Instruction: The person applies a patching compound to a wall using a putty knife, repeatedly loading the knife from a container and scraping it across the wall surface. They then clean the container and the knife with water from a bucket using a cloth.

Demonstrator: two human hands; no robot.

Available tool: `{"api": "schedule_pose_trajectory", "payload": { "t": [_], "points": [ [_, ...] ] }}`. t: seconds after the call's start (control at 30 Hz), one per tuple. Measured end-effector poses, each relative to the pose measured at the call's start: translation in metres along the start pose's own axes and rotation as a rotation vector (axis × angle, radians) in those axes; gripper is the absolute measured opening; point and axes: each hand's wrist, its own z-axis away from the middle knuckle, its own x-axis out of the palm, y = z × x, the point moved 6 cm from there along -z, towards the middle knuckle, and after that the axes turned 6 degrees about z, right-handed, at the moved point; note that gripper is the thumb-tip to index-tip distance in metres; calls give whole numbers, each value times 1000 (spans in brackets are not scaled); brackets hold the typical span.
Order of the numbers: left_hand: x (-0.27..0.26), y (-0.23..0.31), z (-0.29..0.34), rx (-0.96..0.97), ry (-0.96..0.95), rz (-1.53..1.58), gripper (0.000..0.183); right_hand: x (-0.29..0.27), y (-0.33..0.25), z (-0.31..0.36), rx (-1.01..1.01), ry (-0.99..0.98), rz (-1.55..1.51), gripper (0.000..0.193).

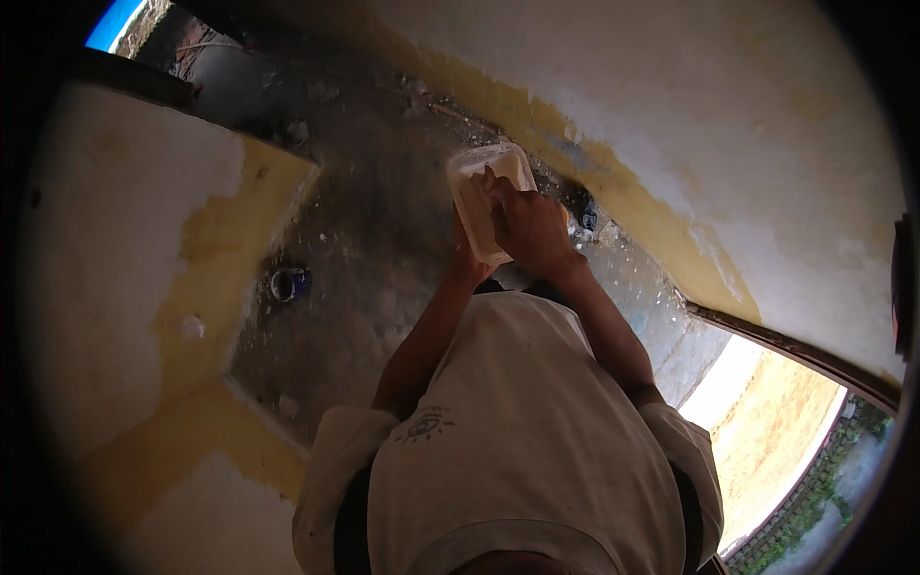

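Observation:
A pale, translucent rectangular plastic tub (464, 196) is held out in front of my body, slightly tilted, with an off-white substance (486, 216) inside it. My left hand (470, 259) grips the tub from its left side and underneath; most of those fingers are hidden behind it. Over the tub's opening is my right hand (533, 225), its fingers bent and reaching down into the tub. Whether a small tool or some of the substance sits between the right fingers is too dark to make out.
A small dark blue container (289, 284) lies on the grey, paint-spattered floor (355, 240) to the left. Walls with peeling yellow and white paint (671, 211) stand on both sides. Debris (596, 225) lies along the right wall's foot. A bright doorway (767, 402) opens at lower right.

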Motion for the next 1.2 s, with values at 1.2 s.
{"api": "schedule_pose_trajectory", "payload": {
  "t": [1.2],
  "points": [
    [49, -50, -34, 50, -124, -60, 63, -67, 58, 13, 45, 147, -58, 21]
  ]
}}
